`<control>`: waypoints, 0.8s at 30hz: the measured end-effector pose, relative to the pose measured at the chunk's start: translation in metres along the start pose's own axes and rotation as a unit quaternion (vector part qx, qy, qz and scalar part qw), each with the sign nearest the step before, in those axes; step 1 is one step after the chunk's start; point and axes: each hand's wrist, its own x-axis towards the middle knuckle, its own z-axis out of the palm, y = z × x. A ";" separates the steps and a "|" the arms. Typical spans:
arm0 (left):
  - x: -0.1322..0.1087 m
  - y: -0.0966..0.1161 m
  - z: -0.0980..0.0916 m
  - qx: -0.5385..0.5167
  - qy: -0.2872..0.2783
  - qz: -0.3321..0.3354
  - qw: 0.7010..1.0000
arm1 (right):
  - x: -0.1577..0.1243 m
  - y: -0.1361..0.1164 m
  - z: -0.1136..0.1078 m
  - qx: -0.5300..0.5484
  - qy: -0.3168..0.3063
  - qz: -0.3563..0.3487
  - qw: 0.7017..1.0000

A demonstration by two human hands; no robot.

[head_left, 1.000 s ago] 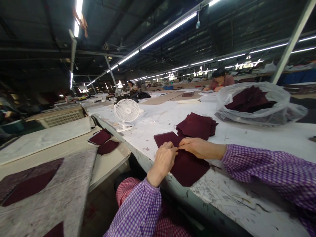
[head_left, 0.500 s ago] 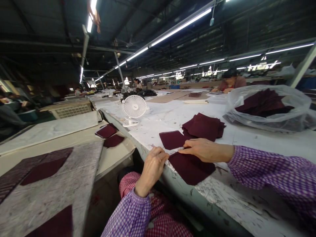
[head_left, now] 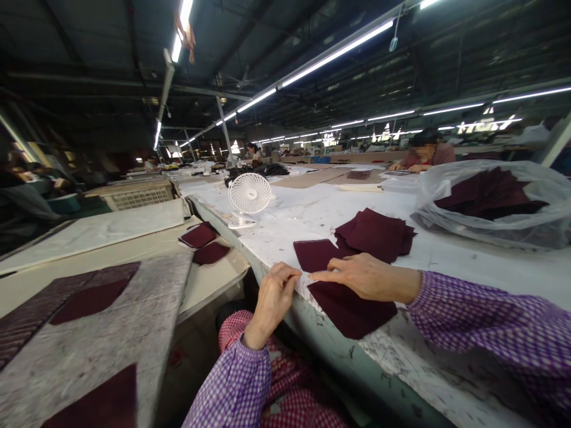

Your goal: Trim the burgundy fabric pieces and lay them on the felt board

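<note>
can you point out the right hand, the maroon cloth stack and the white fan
Right hand [head_left: 368, 277]: head view, on the back of the hand
Maroon cloth stack [head_left: 377, 233]: head view, on the top piece
White fan [head_left: 250, 194]: head view, on the round grille

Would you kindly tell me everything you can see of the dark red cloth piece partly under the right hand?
The cloth piece is a deep, matte maroon and looks like woven fabric, with a plain surface and angular outline. It lies flat at the near edge of the white table, one corner toward the person. The right hand hides part of its far side; whether the fingers press on it, I cannot tell.
</note>
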 end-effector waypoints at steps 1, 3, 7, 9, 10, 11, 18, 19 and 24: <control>0.001 -0.001 0.000 0.007 0.007 -0.005 1.000 | 0.000 0.004 0.001 0.021 0.001 0.019 1.000; 0.006 -0.003 0.000 0.030 0.007 -0.012 0.999 | 0.001 0.014 0.006 0.079 -0.001 0.057 0.995; 0.023 -0.006 0.006 0.094 -0.033 -0.001 0.995 | 0.006 0.026 0.013 0.205 -0.041 0.088 0.974; 0.034 -0.006 0.012 0.123 -0.072 0.021 0.990 | 0.008 0.031 0.013 0.242 -0.039 0.076 0.966; 0.038 -0.006 0.015 0.136 -0.096 0.035 0.985 | 0.008 0.035 0.012 0.259 -0.032 0.072 0.963; 0.042 -0.006 0.017 0.150 -0.117 0.048 0.981 | 0.006 0.041 0.011 0.277 -0.021 0.074 0.958; 0.053 -0.005 0.031 0.241 -0.129 0.079 0.959 | -0.026 0.109 0.024 0.252 0.144 0.366 0.884; 0.053 -0.005 0.031 0.240 -0.128 0.079 0.959 | -0.030 0.116 0.027 0.199 0.157 0.409 0.877; 0.036 0.009 0.017 0.164 -0.124 0.059 0.977 | -0.031 0.108 0.029 0.102 0.187 0.342 0.915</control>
